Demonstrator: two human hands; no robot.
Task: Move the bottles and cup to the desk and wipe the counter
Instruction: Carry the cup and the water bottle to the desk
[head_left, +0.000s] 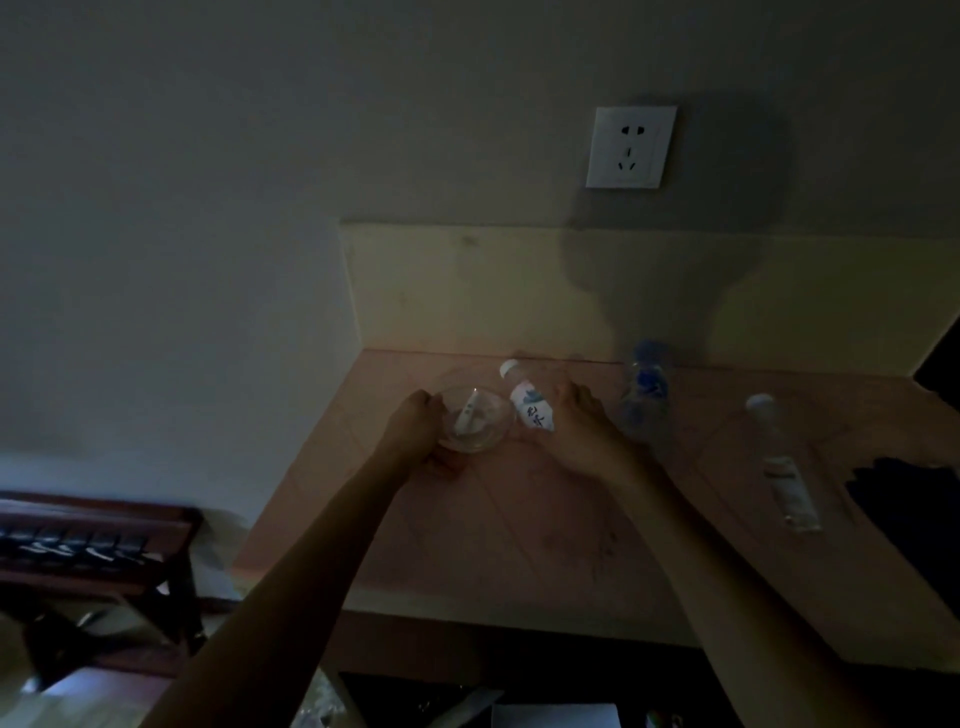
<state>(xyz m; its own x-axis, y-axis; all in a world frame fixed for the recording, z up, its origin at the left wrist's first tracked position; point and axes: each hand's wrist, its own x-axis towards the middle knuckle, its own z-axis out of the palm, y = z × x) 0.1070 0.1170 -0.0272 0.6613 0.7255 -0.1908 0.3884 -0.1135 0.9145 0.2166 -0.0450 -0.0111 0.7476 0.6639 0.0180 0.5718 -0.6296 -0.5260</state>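
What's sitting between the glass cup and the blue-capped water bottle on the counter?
In the head view, a white-capped bottle with a white label, gripped by the right hand, stands between them.

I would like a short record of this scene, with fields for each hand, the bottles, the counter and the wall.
left hand: grips the glass cup
right hand: grips the white-capped bottle
other bottles: blue-capped bottle standing; clear bottle farther right
counter: tiled, dim light; dark cloth at right edge
wall: white socket above the counter
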